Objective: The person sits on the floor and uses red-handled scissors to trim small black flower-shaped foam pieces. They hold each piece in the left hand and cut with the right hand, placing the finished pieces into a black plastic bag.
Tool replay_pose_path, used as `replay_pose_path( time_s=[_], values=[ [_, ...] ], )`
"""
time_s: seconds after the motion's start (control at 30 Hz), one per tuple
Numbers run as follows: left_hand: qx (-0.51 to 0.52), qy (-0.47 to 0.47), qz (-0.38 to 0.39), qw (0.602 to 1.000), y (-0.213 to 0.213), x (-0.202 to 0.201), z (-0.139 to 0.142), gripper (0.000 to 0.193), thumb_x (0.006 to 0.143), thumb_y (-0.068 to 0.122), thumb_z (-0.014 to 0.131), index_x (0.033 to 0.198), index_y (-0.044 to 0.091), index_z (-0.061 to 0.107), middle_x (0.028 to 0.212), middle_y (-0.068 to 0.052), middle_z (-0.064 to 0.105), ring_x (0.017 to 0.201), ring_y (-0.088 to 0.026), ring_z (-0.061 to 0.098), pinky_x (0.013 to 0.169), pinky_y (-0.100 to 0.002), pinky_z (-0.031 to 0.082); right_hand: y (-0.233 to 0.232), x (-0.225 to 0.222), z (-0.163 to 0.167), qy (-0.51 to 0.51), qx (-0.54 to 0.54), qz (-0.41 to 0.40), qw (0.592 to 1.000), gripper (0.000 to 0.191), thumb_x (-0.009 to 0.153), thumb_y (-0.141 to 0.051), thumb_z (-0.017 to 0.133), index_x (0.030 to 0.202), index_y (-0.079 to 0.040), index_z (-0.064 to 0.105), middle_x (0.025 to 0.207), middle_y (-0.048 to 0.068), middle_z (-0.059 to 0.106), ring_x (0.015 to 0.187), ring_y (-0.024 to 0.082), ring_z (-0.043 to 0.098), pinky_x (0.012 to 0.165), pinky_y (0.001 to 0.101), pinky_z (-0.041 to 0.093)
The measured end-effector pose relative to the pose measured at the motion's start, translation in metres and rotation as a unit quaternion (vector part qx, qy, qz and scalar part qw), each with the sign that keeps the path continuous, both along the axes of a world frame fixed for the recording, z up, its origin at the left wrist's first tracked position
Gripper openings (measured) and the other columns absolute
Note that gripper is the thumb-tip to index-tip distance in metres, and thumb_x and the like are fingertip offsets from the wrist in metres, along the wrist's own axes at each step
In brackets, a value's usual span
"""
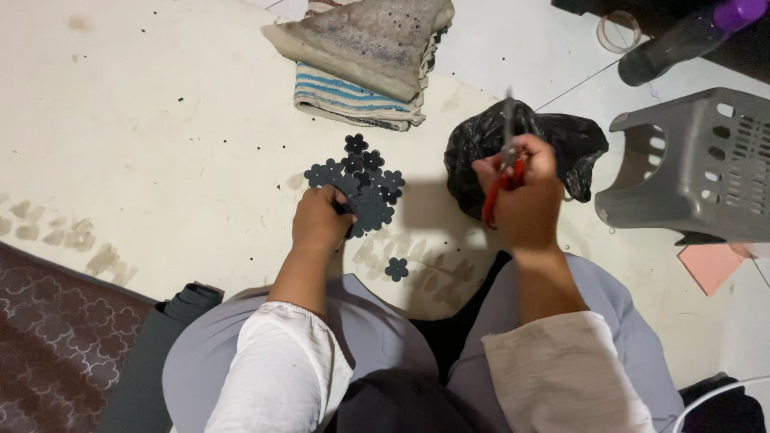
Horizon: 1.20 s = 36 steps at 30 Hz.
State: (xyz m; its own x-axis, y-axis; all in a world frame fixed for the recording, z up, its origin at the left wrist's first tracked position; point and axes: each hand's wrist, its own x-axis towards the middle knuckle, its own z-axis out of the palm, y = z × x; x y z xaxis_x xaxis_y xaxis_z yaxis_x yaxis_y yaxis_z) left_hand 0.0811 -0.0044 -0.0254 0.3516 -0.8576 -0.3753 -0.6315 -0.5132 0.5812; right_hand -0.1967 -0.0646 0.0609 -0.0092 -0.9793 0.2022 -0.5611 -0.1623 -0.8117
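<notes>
The right hand (525, 196) is closed tight around scissors (504, 172) with red handles. The scissors stand almost straight up in the picture, with the long way running from the red handles near the palm to the thin metal blades at the top. The blades point away from the person, toward a black bag (481, 144) that lies on the floor (160, 120) just behind the hand. The blades look blurry, so it is hard to tell if they are open or shut. The left hand (321, 220) is curled, with its fingers down on a pile of dark flower shapes (361, 180). It seems to pinch one of them, but the fingers hide that part, so you cannot tell for sure. The pile lies flat on the pale floor, between the two hands and a bit farther out. One more flower (396, 269) lies alone near the person's knees. A folded cloth (361, 56) with blue stripes lies past the pile. A grey basket (698, 160) lies on its side to the right, and the picture edge cuts part of it off. A pink sheet (710, 265) peeks out under it. A dark bottle (682, 36) with a purple cap is cut off at the top corner. A dark roll (180, 309) lies by the left knee.
</notes>
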Motion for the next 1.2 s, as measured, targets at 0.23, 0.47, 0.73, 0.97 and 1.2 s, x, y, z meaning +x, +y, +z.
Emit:
replay_pose_path(
  time_s=[0.23,0.47,0.73,0.97,1.2],
  values=[
    [0.02,0.034,0.019,0.999,-0.003,0.003,-0.001,0.036,0.072,0.014,0.086,0.103,0.013,0.067,0.09,-0.007,0.072,0.09,-0.029,0.07,0.078,-0.042,0.054,0.016,0.032,0.01,0.084,-0.093,0.109,0.986,0.047,0.086,-0.02,0.09,0.12,-0.011,0.058,0.091,0.002,0.07,0.091,0.019,0.07,0.125,0.0529,0.028],
    [-0.008,0.182,0.093,0.979,-0.007,0.005,0.003,0.013,0.087,0.02,0.078,0.092,0.008,0.074,0.077,-0.003,0.069,0.07,-0.018,0.064,0.066,-0.031,0.05,0.038,0.058,0.011,0.047,-0.047,0.185,0.98,0.047,0.083,-0.014,0.087,0.119,-0.009,0.058,0.09,0.0,0.067,0.083,0.012,0.069,0.129,0.0532,0.017],
    [-0.048,0.534,0.098,0.838,-0.003,0.0,0.042,0.012,0.091,0.017,0.072,0.097,0.006,0.073,0.083,0.003,0.072,0.072,-0.006,0.063,0.066,-0.019,0.048,0.044,0.085,-0.031,-0.314,0.157,0.137,0.926,0.052,0.086,0.004,0.077,0.127,-0.005,0.047,0.109,0.004,0.068,0.103,0.012,0.067,0.093,0.0297,0.056],
    [-0.102,0.604,0.008,0.791,0.0,-0.012,0.057,0.018,0.088,0.007,0.074,0.105,0.006,0.07,0.091,0.002,0.072,0.085,-0.006,0.067,0.077,-0.02,0.054,0.041,0.076,-0.04,-0.35,0.249,0.095,0.898,0.041,0.088,0.005,0.07,0.121,-0.006,0.05,0.099,0.006,0.069,0.086,0.012,0.066,0.069,0.0266,0.053],
    [-0.123,0.542,0.043,0.83,0.003,-0.024,0.036,0.012,0.096,0.014,0.072,0.093,0.003,0.068,0.085,-0.004,0.075,0.075,-0.008,0.066,0.069,-0.022,0.053,0.04,0.078,-0.039,-0.368,0.22,0.169,0.888,0.04,0.091,0.006,0.073,0.119,-0.008,0.049,0.097,0.005,0.065,0.089,0.012,0.065,0.079,0.0264,0.055]
  ],
)
